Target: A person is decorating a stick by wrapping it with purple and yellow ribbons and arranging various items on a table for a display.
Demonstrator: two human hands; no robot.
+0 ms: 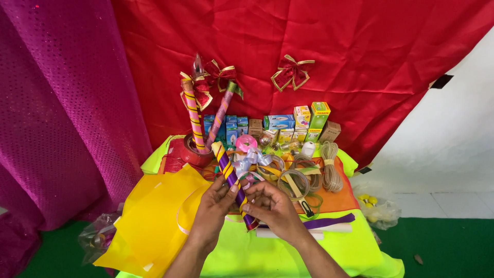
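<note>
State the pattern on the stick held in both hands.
Purple stick with spiralling yellow and red stripes; head view.

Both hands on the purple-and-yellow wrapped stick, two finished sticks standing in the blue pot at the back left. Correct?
Not quite: the pot is red, not blue, as the head view shows. The rest holds: the left hand and the right hand are both on the purple-and-yellow wrapped stick, and two finished sticks stand in that pot at the back left.
</note>
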